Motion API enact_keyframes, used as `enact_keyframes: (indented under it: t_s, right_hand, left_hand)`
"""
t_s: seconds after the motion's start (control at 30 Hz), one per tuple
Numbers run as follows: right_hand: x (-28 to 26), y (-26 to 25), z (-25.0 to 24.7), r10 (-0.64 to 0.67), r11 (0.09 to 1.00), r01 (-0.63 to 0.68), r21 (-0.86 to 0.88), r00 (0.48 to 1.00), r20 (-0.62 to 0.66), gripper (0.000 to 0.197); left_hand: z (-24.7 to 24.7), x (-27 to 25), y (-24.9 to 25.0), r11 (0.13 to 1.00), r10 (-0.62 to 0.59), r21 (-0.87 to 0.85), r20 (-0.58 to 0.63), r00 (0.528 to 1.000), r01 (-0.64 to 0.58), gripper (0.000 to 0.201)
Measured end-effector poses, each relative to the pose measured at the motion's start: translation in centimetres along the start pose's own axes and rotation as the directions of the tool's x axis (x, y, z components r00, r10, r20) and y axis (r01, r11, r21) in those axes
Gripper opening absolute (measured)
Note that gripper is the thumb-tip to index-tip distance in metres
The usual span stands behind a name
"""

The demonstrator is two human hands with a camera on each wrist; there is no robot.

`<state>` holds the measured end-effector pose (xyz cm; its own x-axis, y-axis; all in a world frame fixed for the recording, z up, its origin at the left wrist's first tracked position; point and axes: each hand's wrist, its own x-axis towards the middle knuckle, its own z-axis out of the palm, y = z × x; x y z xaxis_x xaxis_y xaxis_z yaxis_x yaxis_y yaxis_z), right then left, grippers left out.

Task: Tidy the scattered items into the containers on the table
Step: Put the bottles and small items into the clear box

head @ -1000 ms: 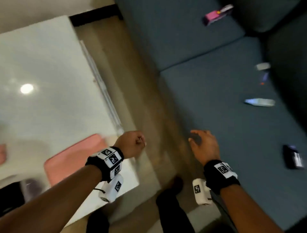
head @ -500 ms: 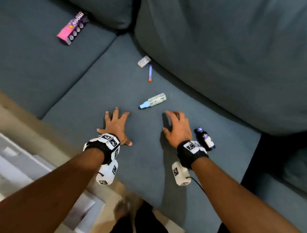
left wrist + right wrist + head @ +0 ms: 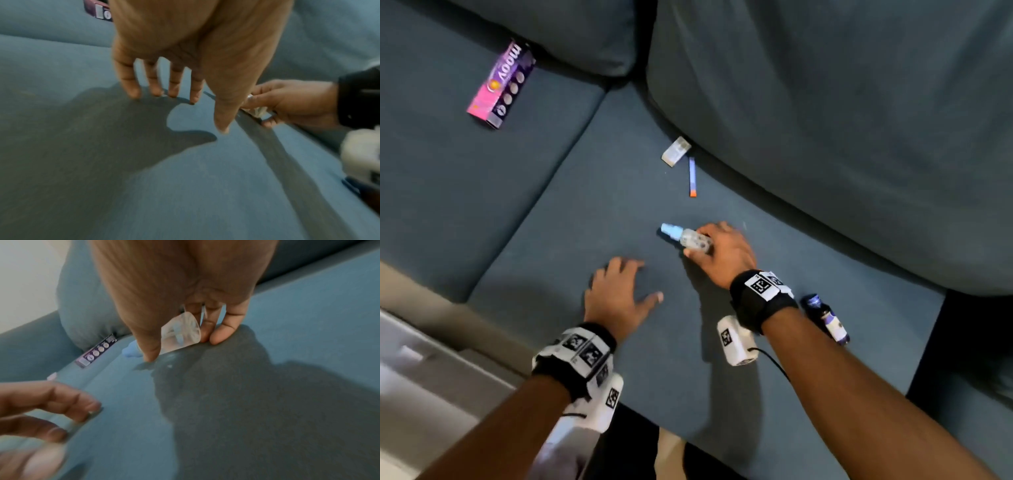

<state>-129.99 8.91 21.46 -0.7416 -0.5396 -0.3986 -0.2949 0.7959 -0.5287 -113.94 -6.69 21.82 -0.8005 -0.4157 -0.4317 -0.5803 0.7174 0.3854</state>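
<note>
Spray bottle (clear body, light blue cap) lies on its side on the blue sofa seat cushion, pinched between thumb and fingers of the right hand. Left hand sits just beside it, fingers spread flat over the cushion, holding nothing. Dark small bottle lies by the right wrist. Near the backrest: a small white packet and a blue pen-like stick with orange tip, close together. Pink and purple carton rests on the neighbouring cushion, well apart.

Dim light, hard shadows, blurred edges
</note>
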Motion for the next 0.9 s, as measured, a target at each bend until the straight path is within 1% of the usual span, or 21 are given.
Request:
enact_keyframes:
  t_s: [0.03, 0.07, 0.1, 0.13, 0.17, 0.2, 0.23, 0.27, 0.3, 0.33, 0.37, 0.4, 0.43, 0.47, 0.5, 0.57, 0.63, 0.7, 0.77, 0.83, 0.9]
  right_hand:
    - [0.0, -0.9, 0.5, 0.034, 0.995, -0.034, 0.094, 0.999, 0.004, 0.033]
    - [-0.2, -1.9, 1.0, 0.058, 0.981, -0.061, 0.182, 0.998, 0.02, 0.031]
    - [-0.5, -3.0, 1.3, 0.062, 0.96, -0.078, 0.269, 0.996, 0.066, 0.03]
    - [-0.4, -4.2, 1.9, 0.053, 0.926, -0.098, 0.366, 0.99, 0.132, 0.031]
    - [-0.4, -5.1, 2.4, 0.03, 0.874, -0.118, 0.471, 0.981, 0.19, 0.031]
    - [0.0, -5.8, 2.8, 0.006, 0.81, -0.134, 0.571, 0.975, 0.22, 0.031]
    - [0.6, -6.3, 2.8, 0.009, 0.751, -0.148, 0.643, 0.977, 0.214, 0.03]
    - [1.5, -6.5, 2.5, 0.041, 0.714, -0.152, 0.683, 0.983, 0.176, 0.027]
    - [2.7, -6.8, 1.9, 0.086, 0.709, -0.142, 0.691, 0.99, 0.114, 0.023]
    - [4.0, -7.0, 1.1, 0.128, 0.745, -0.103, 0.66, 0.992, 0.011, 0.02]
    - [5.5, -7.0, 0.2, 0.144, 0.811, -0.054, 0.582, 0.984, -0.109, 0.019]
    - [6.9, -6.9, -0.8, 0.121, 0.89, -0.013, 0.456, 0.97, -0.209, 0.022]
    - [8.3, -6.9, -1.8, 0.061, 0.956, 0.023, 0.292, 0.96, -0.272, 0.028]
    - [9.9, -7.0, -2.6, -0.004, 0.989, 0.046, 0.141, 0.958, -0.285, 0.035]
    - [11.2, -7.1, -3.2, -0.042, 0.998, 0.053, 0.035, 0.964, -0.262, 0.042]
    - [13.5, -7.4, -3.8, -0.036, 0.996, 0.02, -0.083, 0.978, -0.205, 0.051]
    - [14.4, -7.9, -3.5, -0.005, 0.985, -0.021, -0.171, 0.989, -0.149, 0.049]
    - [14.2, -8.5, -2.8, 0.001, 0.972, -0.029, -0.235, 0.993, -0.116, 0.043]
    - [13.4, -8.9, -2.1, -0.022, 0.974, -0.009, -0.224, 0.991, -0.131, 0.039]
    - [12.1, -9.2, -1.4, -0.075, 0.987, 0.051, -0.152, 0.984, -0.161, 0.041]
    - [10.3, -9.4, -0.5, -0.153, 0.988, 0.149, -0.036, 0.974, -0.167, 0.048]
  left_hand:
    - [0.0, 1.2, -0.7, 0.976, -0.026, -0.217, -0.024, 0.999, 0.02, 0.068]
    - [-0.5, 2.3, -0.7, 0.895, -0.077, -0.441, 0.004, 0.997, 0.07, 0.062]
    - [-0.9, 3.6, -0.5, 0.787, -0.128, -0.6, 0.071, 0.989, 0.145, 0.055]
    - [-1.6, 5.1, -0.2, 0.679, -0.165, -0.7, 0.149, 0.975, 0.222, 0.048]
    - [-2.0, 6.2, 0.1, 0.603, -0.181, -0.749, 0.204, 0.962, 0.273, 0.044]
    - [-2.6, 7.2, 0.4, 0.536, -0.19, -0.79, 0.23, 0.955, 0.297, 0.035]
    - [-3.0, 8.0, 0.9, 0.485, -0.211, -0.823, 0.219, 0.953, 0.297, 0.019]
    - [-3.6, 8.7, 1.3, 0.437, -0.236, -0.849, 0.211, 0.949, 0.297, 0.006]
    - [-4.1, 9.3, 1.4, 0.408, -0.267, -0.859, 0.213, 0.94, 0.31, 0.011]
    - [-4.5, 9.8, 1.3, 0.398, -0.287, -0.858, 0.22, 0.932, 0.325, 0.016]
    - [-4.8, 10.4, 1.0, 0.401, -0.301, -0.855, 0.217, 0.929, 0.33, 0.016]
    - [-5.2, 10.6, 0.9, 0.421, -0.305, -0.847, 0.204, 0.93, 0.324, 0.016]
    - [-5.3, 10.9, 0.5, 0.448, -0.302, -0.838, 0.185, 0.935, 0.31, 0.016]
    - [-5.5, 11.0, 0.2, 0.456, -0.292, -0.838, 0.177, 0.94, 0.299, 0.016]
    - [-5.8, 11.0, -0.1, 0.463, -0.287, -0.834, 0.178, 0.941, 0.299, 0.016]
    - [-6.1, 11.0, -0.5, 0.478, -0.287, -0.829, 0.166, 0.944, 0.291, 0.015]
    - [-6.4, 11.1, -1.0, 0.5, -0.296, -0.815, 0.156, 0.942, 0.292, 0.012]
    - [-6.6, 11.3, -1.3, 0.503, -0.299, -0.818, 0.137, 0.944, 0.278, 0.008]
    - [-6.8, 11.5, -1.4, 0.492, -0.293, -0.83, 0.127, 0.948, 0.263, 0.012]
    - [-7.2, 11.7, -1.2, 0.469, -0.275, -0.846, 0.135, 0.952, 0.255, 0.017]
    - [-7.4, 11.9, -0.9, 0.465, -0.226, -0.851, 0.15, 0.963, 0.242, 0.017]
